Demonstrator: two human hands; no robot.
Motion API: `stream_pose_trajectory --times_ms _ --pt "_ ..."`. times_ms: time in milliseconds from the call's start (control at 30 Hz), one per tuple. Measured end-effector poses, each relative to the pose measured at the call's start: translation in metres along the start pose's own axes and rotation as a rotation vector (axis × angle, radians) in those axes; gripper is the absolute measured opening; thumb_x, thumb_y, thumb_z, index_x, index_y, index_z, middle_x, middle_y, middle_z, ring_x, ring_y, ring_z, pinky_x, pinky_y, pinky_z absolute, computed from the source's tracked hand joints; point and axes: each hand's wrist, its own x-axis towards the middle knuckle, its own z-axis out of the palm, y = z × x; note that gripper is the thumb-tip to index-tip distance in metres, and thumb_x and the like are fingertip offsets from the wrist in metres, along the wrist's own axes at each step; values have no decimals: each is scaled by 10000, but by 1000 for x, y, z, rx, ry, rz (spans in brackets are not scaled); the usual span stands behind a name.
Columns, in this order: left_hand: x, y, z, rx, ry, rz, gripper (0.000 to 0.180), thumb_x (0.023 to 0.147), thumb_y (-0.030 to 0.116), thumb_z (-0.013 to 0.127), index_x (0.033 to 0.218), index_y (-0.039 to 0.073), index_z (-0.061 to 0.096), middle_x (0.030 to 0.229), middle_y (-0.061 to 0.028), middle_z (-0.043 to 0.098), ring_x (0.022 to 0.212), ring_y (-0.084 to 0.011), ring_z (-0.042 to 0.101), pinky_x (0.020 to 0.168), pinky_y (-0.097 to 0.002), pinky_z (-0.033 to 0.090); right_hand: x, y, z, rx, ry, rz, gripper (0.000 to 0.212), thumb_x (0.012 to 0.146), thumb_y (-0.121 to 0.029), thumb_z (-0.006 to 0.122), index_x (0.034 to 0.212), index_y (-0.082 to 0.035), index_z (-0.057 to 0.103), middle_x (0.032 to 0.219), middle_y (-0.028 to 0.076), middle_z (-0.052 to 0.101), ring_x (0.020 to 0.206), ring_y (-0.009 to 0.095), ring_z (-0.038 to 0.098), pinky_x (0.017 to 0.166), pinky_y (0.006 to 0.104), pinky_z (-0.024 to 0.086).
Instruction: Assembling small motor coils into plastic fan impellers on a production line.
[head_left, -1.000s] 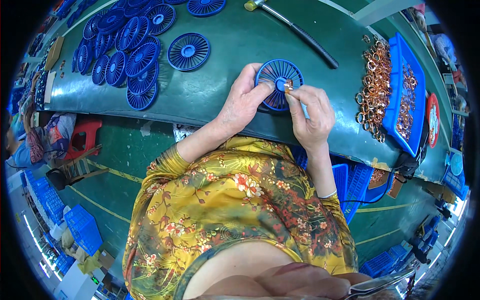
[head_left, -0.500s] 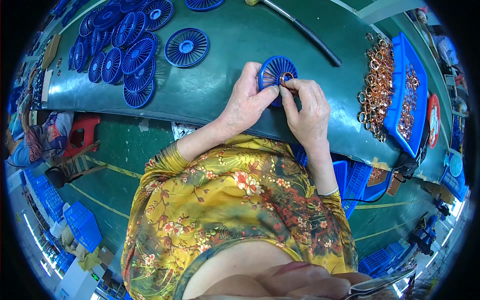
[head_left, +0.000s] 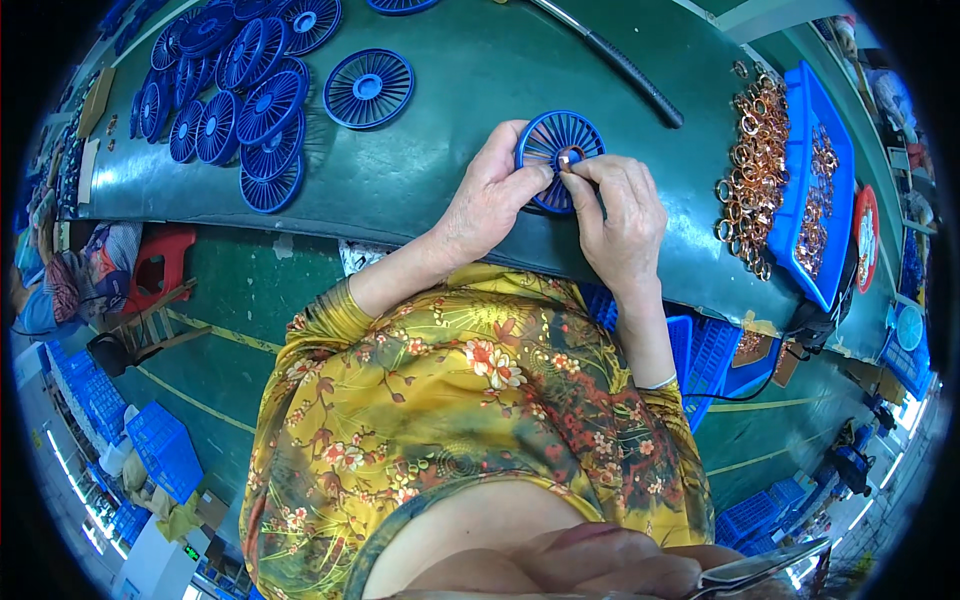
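Just above the near edge of the green table, my left hand [head_left: 492,190] grips a blue spoked plastic wheel [head_left: 545,128] by its left side, thumb toward the hub. My right hand [head_left: 618,205] pinches a small copper ring [head_left: 566,158] against the wheel's hub. Fingers cover part of the ring, so I cannot tell how far it sits on the hub. A single blue wheel [head_left: 368,88] lies flat to the left, beyond my hands. Farther left is a heap of similar wheels [head_left: 217,127].
A hammer with a black handle [head_left: 640,82] lies at the far side. To the right, a pile of copper rings [head_left: 755,165] spreads beside a blue tray [head_left: 797,210] that holds more. A red stool [head_left: 165,265] and other people are at the left.
The wheel has turned to face up more. The copper ring, tilted at the hub before, now lies closer against it in my right fingers. The view has shifted slightly.
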Motion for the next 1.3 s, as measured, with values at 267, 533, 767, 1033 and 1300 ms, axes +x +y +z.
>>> stream_pose_trajectory --times_ms 267,533,767,1033,1300 --pt "1 -6 1 -144 -18 5 352 923 113 482 1248 -3 410 1115 -81 567 956 -108 577 807 -268 492 -3 -3 -7 87 90 50 166 723 -47 750 818 -48 613 776 79 628 690 247 603 604 338 479" --pt "-4 2 1 -32 -73 37 389 908 73 476 1274 -9 374 1110 -73 554 992 -112 546 869 -267 458 -4 -6 -4 67 108 -26 191 684 -57 775 784 -57 612 737 61 621 658 233 591 580 327 469" --pt "-5 -9 8 50 38 230 338 870 66 519 1183 -17 422 983 -87 572 896 -118 539 818 -297 464 0 -5 -2 52 31 -29 175 711 -46 747 811 -54 603 785 72 618 704 250 591 617 336 472" --pt "-7 1 4 74 -42 138 399 896 11 491 1272 -24 364 1158 -89 525 1062 -123 514 949 -293 421 -2 -8 -7 58 64 -35 189 693 -15 747 813 -53 606 804 74 620 708 240 593 622 333 472" --pt "-7 2 3 -78 -74 86 380 896 16 495 1258 -21 384 1127 -84 545 1033 -118 529 916 -289 446 -3 0 -17 16 -4 -159 200 689 -21 747 841 -53 621 816 63 615 715 234 593 628 327 486"
